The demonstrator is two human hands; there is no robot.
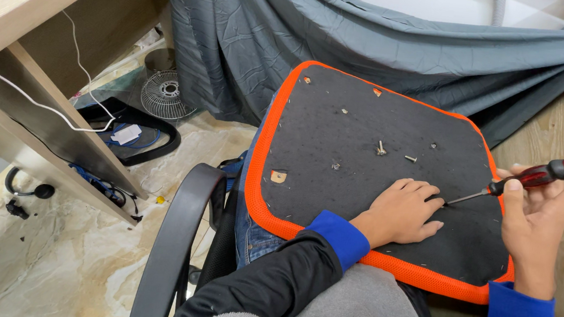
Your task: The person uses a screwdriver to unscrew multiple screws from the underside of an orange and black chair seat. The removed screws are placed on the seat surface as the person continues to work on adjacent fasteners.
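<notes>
Head view is showing the left hand (402,213) lying spread on the black orange-rimmed seat pad (367,146) while the right hand (541,214) is gripping the red-and-black-handled screwdriver (513,184); its tip, just beside those fingers (431,199), could slip and jab them.

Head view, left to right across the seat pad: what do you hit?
Orange rim → small torn patch → upright screw → loose screw → left hand, flat on the pad → screwdriver → right hand holding it.

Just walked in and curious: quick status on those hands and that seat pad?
Left hand flat on black seat pad. Right hand grips red-handled screwdriver, tip at pad beside left fingertips. Two loose screws lying mid-pad, apart from tip.
</notes>
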